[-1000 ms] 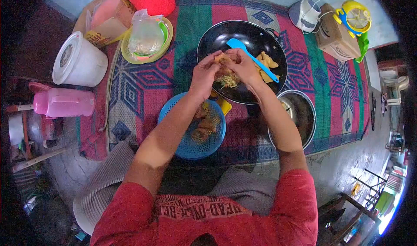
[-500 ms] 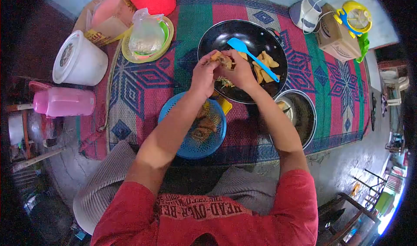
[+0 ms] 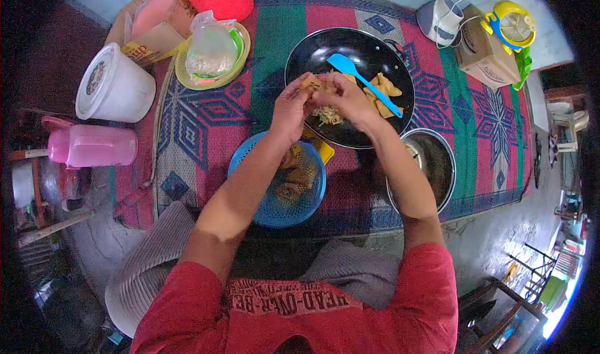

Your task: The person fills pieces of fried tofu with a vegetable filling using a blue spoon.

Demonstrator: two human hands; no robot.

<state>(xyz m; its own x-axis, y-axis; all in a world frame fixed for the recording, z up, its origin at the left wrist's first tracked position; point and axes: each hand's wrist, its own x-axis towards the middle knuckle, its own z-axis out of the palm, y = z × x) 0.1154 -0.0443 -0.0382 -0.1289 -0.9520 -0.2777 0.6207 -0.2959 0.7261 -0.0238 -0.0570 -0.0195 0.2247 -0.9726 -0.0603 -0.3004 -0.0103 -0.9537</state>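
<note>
Over the black wok, my left hand is closed around a tan-brown piece of fried tofu. My right hand has its fingers pressed to the same piece from the other side, hiding part of it. Below the hands, shredded vegetables lie in the wok. More tan, folded-looking tofu pieces are at the wok's right side. A blue spatula rests across them. Closer to me, a blue basket holds several brown pieces.
A metal bowl stands by my right forearm. Along the left are a pink jug, a white bucket and a yellow basket with a plastic bag. A cardboard box sits at far right on the patterned mat.
My right hand's fingers have shifted over the tofu piece and its wrist has moved slightly right. More of the shredded vegetables shows beneath. My left hand has barely moved.
</note>
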